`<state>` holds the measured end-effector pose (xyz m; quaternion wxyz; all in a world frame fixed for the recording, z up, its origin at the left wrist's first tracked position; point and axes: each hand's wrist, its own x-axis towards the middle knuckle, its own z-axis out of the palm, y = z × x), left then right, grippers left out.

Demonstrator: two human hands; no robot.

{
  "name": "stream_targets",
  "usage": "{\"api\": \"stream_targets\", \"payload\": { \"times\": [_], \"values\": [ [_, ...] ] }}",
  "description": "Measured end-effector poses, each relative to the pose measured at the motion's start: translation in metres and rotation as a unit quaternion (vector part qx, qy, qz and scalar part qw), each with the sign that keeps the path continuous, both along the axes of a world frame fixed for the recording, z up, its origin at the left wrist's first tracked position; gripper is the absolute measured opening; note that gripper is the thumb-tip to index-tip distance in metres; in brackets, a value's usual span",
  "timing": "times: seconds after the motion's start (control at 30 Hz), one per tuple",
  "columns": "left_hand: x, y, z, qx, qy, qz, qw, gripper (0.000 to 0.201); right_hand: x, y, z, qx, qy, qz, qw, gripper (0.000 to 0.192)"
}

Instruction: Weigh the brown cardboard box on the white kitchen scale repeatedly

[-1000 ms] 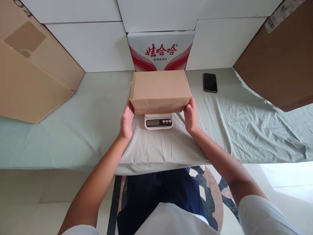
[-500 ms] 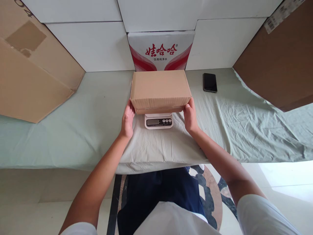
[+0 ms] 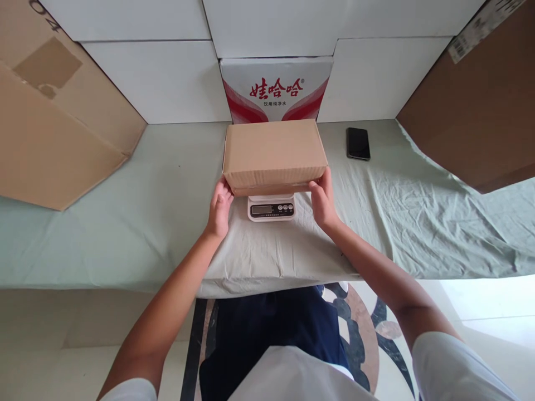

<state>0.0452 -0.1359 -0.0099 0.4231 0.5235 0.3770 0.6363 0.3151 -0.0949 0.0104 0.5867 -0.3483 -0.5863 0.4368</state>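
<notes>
A plain brown cardboard box (image 3: 273,151) rests on top of a small white digital scale (image 3: 271,208), whose display and buttons show just below the box's near edge. My left hand (image 3: 219,209) touches the box's near left corner. My right hand (image 3: 321,201) holds the near right corner, fingers curled against the box's front edge. The scale stands on a table covered with a pale green cloth (image 3: 125,223).
A white and red carton with printed characters (image 3: 276,89) stands behind the box against white foam blocks. A black phone (image 3: 358,143) lies to the right. Large cardboard boxes lean at the left (image 3: 54,128) and at the right (image 3: 476,117).
Both hands have shifted slightly inward along the box's near edge. The box stays on the scale.
</notes>
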Motion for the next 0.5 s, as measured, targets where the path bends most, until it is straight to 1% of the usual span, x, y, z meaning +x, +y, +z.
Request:
{"api": "stream_targets", "payload": {
  "times": [0.07, 0.13, 0.23, 0.3, 0.37, 0.43, 0.5],
  "values": [
    [-0.001, 0.0, 0.003, 0.001, -0.024, 0.011, 1.0, 0.072, 0.001, 0.0, 0.002, 0.009, -0.006, 0.005, 1.0, 0.066],
    [0.0, 0.003, 0.009, 0.005, -0.037, 0.011, 0.999, 0.07, 0.001, 0.004, 0.004, 0.021, -0.011, 0.009, 1.0, 0.07],
    [0.002, 0.02, 0.024, 0.025, -0.04, 0.011, 0.999, 0.071, -0.003, 0.025, 0.009, 0.057, -0.029, -0.005, 0.998, 0.074],
    [0.003, 0.042, 0.032, 0.047, -0.034, 0.021, 0.998, 0.072, -0.008, 0.049, 0.013, 0.092, -0.045, -0.031, 0.994, 0.076],
    [0.002, 0.071, 0.034, 0.055, -0.02, 0.028, 0.998, 0.079, -0.015, 0.079, 0.016, 0.115, -0.055, -0.048, 0.991, 0.079],
    [-0.001, 0.104, 0.027, 0.033, -0.013, 0.034, 0.999, 0.087, -0.023, 0.109, 0.014, 0.121, -0.056, -0.058, 0.989, 0.083],
    [-0.006, 0.131, 0.014, -0.011, -0.027, 0.041, 0.999, 0.092, -0.03, 0.136, 0.007, 0.115, -0.053, -0.053, 0.991, 0.083]
  ]
}}
